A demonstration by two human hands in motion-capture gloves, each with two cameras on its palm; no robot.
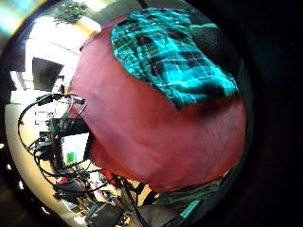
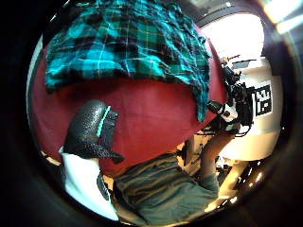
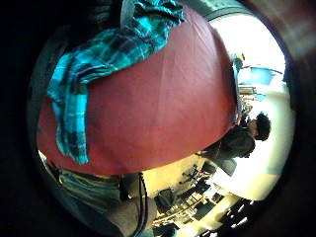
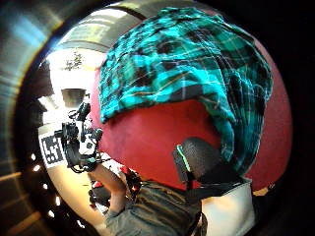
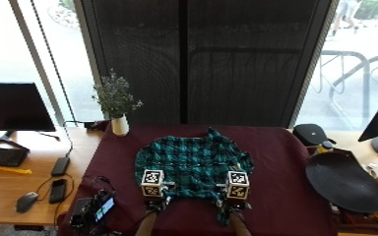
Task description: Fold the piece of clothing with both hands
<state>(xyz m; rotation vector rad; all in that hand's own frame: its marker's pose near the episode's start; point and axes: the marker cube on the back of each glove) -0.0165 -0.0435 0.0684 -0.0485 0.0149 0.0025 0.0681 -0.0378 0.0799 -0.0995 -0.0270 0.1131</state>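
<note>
A teal and black checked shirt (image 5: 192, 169) lies spread in rumpled folds on the dark red tablecloth (image 5: 274, 147), about the middle of the table and toward the person's side, with a narrower part pointing away toward the window. Both gloved hands sit at its near edge, the left hand (image 5: 155, 199) by the near left corner and the right hand (image 5: 234, 202) by the near right corner, where a strip of cloth hangs down past the hem. From above the fingers are hidden, so I cannot tell whether either hand is open or has the cloth pinched; the palm views show the shirt lying on the tablecloth a little way off and one gloved thumb (image 2: 90, 127) over bare red cloth, not on the fabric. The shirt looks light, thin and limp, so it will likely sag and bunch when lifted and slide easily over the tablecloth. It seems best taken by the two near corners or the side seams, lifted evenly with both hands so the fold stays square. A small vase of flowers (image 5: 115, 109) stands at the far left corner
</note>
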